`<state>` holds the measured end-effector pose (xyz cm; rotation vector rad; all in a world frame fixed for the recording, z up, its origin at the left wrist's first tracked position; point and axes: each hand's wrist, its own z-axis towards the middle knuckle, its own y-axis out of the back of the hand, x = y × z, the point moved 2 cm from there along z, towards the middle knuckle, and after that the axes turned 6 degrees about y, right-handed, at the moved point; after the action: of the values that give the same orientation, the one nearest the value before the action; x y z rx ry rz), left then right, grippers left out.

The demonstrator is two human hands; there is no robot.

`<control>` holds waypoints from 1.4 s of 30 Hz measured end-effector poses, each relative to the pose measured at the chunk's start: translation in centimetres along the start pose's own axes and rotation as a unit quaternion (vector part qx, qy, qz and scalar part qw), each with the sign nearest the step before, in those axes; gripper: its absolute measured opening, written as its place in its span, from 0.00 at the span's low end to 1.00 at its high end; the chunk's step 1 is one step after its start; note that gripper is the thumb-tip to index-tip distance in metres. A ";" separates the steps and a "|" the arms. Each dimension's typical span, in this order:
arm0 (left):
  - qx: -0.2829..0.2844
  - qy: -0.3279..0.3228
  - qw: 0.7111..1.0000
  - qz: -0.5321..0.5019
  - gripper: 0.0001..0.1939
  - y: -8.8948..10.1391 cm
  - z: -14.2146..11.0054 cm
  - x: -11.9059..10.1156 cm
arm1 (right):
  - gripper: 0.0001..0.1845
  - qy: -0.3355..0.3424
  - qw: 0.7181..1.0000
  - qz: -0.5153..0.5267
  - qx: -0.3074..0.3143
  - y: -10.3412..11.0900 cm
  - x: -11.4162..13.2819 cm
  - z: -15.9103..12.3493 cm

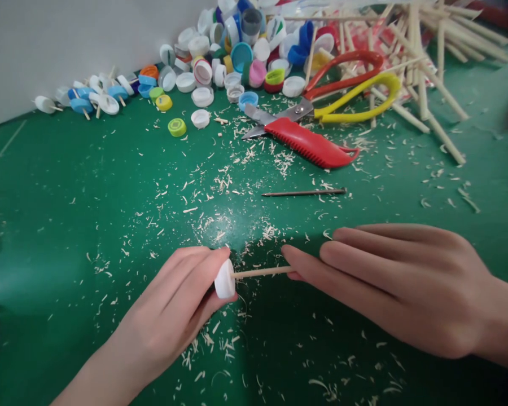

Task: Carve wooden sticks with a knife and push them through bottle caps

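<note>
A white plastic bottle cap is pinched between the thumb and fingers of my left hand. From the cap's right side a thin wooden stick runs out to my right hand, whose thumb and forefinger are closed on its far end. The other right fingers lie stretched side by side. How deep the stick sits in the cap is hidden. Beyond my hands lie a long nail, a red-handled knife and scissors with red and yellow handles.
Wood shavings are scattered over the green tabletop. Loose bottle caps are heaped at the back against a pale wall. Wooden sticks are piled at the back right. Caps joined with sticks lie at the back left.
</note>
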<state>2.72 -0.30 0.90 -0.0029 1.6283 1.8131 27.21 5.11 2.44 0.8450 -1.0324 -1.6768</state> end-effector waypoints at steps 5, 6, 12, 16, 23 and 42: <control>-0.027 -0.036 0.999 0.022 0.23 0.0 -0.1 -0.1 | 0.09 -0.001 1.000 0.019 0.020 0.2 0.0 0.0; -0.025 -0.035 0.999 0.023 0.23 0.1 -0.2 -0.1 | 0.09 0.000 1.000 0.021 0.022 0.2 0.0 0.0; -0.018 -0.042 0.999 0.009 0.22 0.1 -0.5 -0.2 | 0.10 -0.004 1.000 0.024 0.016 0.4 0.4 0.0; -0.019 -0.055 0.998 0.003 0.19 0.2 -0.3 -0.6 | 0.09 -0.013 0.999 0.043 -0.002 0.0 0.5 0.0; -0.028 -0.054 0.998 0.016 0.18 0.5 0.0 -0.8 | 0.11 -0.012 0.998 0.067 0.014 0.2 0.4 0.1; -0.018 -0.079 0.996 0.029 0.19 0.2 -0.3 -0.8 | 0.10 -0.100 0.963 0.249 0.035 -0.8 0.4 0.3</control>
<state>3.12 -0.90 1.38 0.1697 1.4980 1.8374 26.50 4.95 1.79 0.4119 -1.3228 -1.3147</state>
